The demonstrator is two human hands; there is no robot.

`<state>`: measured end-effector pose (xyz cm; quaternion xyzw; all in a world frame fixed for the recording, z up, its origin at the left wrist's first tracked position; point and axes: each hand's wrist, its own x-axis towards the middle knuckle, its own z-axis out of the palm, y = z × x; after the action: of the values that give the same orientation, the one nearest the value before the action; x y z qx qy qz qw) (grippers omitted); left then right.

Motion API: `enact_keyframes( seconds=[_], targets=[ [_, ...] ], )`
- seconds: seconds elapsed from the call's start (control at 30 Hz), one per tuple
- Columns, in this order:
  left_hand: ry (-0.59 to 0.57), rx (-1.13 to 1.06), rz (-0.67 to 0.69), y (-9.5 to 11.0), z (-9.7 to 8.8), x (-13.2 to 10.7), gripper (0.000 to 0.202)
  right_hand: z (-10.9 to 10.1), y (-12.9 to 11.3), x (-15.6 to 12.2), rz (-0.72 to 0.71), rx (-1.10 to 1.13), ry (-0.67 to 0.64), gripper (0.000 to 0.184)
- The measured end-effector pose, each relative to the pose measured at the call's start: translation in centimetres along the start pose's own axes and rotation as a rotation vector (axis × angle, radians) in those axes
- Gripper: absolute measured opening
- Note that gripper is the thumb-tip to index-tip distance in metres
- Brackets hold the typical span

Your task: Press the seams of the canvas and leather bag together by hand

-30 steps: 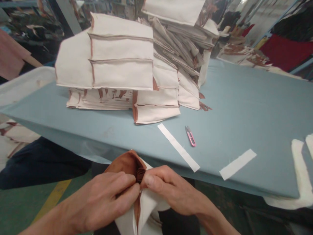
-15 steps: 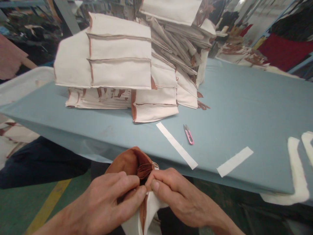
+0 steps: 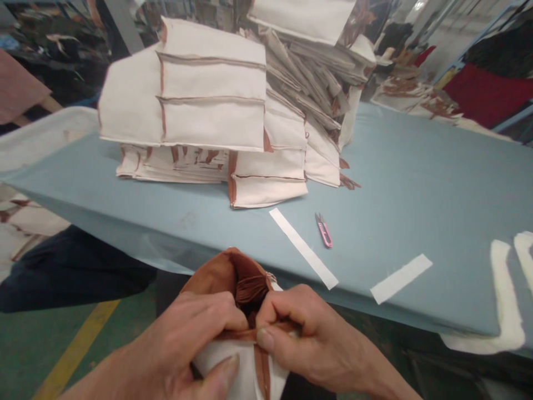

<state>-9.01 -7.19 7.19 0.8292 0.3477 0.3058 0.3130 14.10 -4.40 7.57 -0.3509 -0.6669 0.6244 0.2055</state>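
Below the table's near edge, both my hands grip a cream fabric bag with brown lining [image 3: 233, 278]. My left hand [image 3: 183, 344] is closed on its left side, thumb pressed on the cream cloth. My right hand [image 3: 303, 339] pinches the brown-trimmed rim from the right. The brown inside bulges up between my fingers. The lower part of the bag is hidden by my hands.
A blue-grey table [image 3: 416, 178] carries a tall leaning stack of folded cream bags [image 3: 216, 105], pink thread snips [image 3: 325, 230] and two white fabric strips [image 3: 303, 249] [image 3: 400, 279]. White padding [image 3: 506, 294] lies at the right edge. A dark cloth [image 3: 70, 266] lies on the green floor.
My hands have pulled the bag's rim apart and down, so more brown lining shows. My left thumb has shifted onto the cream cloth.
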Motion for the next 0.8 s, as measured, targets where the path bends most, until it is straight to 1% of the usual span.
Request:
enact_keyframes(
  seconds=[0.07, 0.13, 0.2, 0.23, 0.3, 0.37, 0.43, 0.5, 0.57, 0.63, 0.7, 0.73, 0.8],
  targets=[
    [-0.071, -0.031, -0.023, 0.2, -0.5, 0.3, 0.016, 0.1, -0.1, 0.0, -0.109, -0.104, 0.051, 0.017],
    [-0.111, 0.04, 0.01, 0.0, -0.7, 0.7, 0.03, 0.5, -0.1, 0.0, -0.194, -0.138, 0.082, 0.016],
    [-0.087, 0.173, 0.093, -0.5, -0.5, 0.9, 0.044, 0.9, 0.2, 0.1, -0.204, -0.139, 0.106, 0.017],
    [-0.061, 0.226, 0.135, -0.9, -0.3, 1.0, 0.048, 1.2, 0.3, 0.1, -0.196, -0.136, 0.115, 0.018],
    [-0.02, 0.27, 0.166, -1.8, 0.2, 0.9, 0.051, 1.5, 0.7, 0.0, -0.175, -0.129, 0.111, 0.02],
    [0.002, 0.227, 0.154, -2.7, 0.8, 0.6, 0.052, 1.6, 0.9, -0.2, -0.148, -0.122, 0.076, 0.021],
    [0.0, 0.142, 0.135, -3.1, 1.0, 0.4, 0.05, 1.5, 0.7, -0.4, -0.111, -0.15, 0.061, 0.02],
    [-0.026, 0.067, 0.126, -2.7, 0.9, 0.5, 0.046, 1.3, 0.3, -0.6, -0.12, -0.208, 0.069, 0.02],
    [-0.043, 0.043, 0.127, -1.7, 0.5, 0.8, 0.046, 1.1, -0.1, -0.6, -0.194, -0.276, 0.079, 0.021],
    [-0.04, 0.063, 0.094, -0.4, 0.0, 1.3, 0.051, 1.0, -0.3, -0.4, -0.292, -0.34, 0.083, 0.023],
    [-0.052, 0.052, 0.001, 0.7, -0.2, 1.5, 0.053, 0.9, -0.3, -0.3, -0.377, -0.408, 0.106, 0.024],
    [-0.08, 0.012, -0.059, 1.0, -0.2, 1.5, 0.054, 1.0, -0.2, -0.3, -0.409, -0.433, 0.124, 0.025],
    [-0.142, -0.137, -0.19, 1.2, 0.3, 1.2, 0.057, 1.0, 0.0, -0.2, -0.46, -0.445, 0.159, 0.026]
  ],
)
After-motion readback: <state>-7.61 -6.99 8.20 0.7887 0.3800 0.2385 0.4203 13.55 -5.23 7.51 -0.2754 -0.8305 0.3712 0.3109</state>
